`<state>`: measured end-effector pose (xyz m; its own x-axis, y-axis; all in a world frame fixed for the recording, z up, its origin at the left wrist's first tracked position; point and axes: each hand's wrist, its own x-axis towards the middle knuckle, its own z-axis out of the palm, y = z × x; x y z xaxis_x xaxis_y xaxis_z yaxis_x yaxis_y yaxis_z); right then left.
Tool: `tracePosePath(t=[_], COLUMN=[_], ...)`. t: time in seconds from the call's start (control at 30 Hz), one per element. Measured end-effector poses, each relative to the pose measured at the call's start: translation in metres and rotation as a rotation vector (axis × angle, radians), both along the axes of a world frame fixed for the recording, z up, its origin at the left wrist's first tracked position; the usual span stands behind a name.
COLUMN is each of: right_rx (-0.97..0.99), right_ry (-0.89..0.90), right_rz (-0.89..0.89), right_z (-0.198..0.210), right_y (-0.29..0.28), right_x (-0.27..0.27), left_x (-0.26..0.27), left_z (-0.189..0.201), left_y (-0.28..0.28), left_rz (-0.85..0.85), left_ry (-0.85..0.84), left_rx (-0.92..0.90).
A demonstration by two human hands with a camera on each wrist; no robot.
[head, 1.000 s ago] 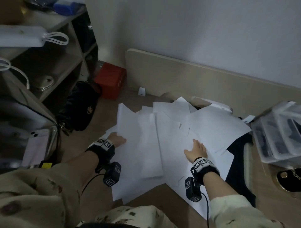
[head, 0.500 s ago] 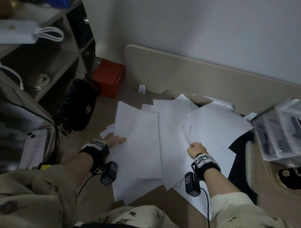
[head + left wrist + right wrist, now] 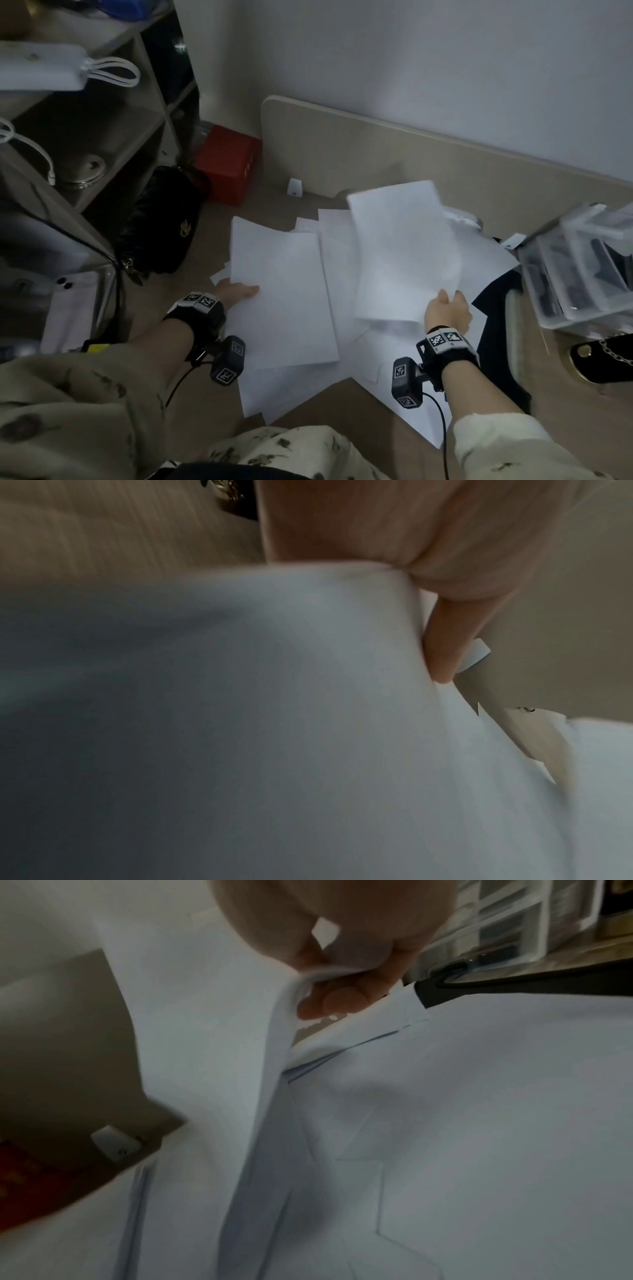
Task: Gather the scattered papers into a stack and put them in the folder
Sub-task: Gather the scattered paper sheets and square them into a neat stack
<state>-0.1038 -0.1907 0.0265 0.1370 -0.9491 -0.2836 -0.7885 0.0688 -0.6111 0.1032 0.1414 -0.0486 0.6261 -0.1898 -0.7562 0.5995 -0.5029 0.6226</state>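
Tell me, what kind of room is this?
Probably a room at home, maybe a study corner: a shelf with odds and ends, a black handbag beside a red box, and papers spread over a wooden top.

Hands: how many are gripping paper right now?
2. Left hand grips the flat sheet by its left edge; right hand pinches the raised sheet, further right.

Red box [image 3: 227,164] between shelf unit [image 3: 102,113] and upright beige board [image 3: 411,161]. Black bag [image 3: 161,222] just beside box. White strapped device [image 3: 41,70] on upper shelf. Clear plastic organiser [image 3: 582,263] at right.
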Motion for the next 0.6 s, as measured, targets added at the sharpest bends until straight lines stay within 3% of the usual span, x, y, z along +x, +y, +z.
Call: tracePosePath(t=[0.1, 0.23, 0.43, 0.6], right_rx=[0.027, 0.161, 0.364, 0.445], right_ry=[-0.142, -0.325, -0.190, -0.083], right_rz=[-0.059, 0.116, 0.506, 0.701], right_z=[-0.004, -0.009, -0.013, -0.028], right_y=[-0.006, 0.010, 0.068, 0.098], right_x=[0.002, 0.009, 0.025, 0.035], left_x=[-0.005, -0.016, -0.017, -0.020], left_z=[0.009, 0.026, 0.022, 0.023], left_y=[-0.003, -0.009, -0.011, -0.010], left_rz=[0.017, 0.074, 0.116, 0.100], left_ry=[0.005, 0.036, 0.103, 0.113], left_rx=[-0.027, -0.112, -0.197, -0.188])
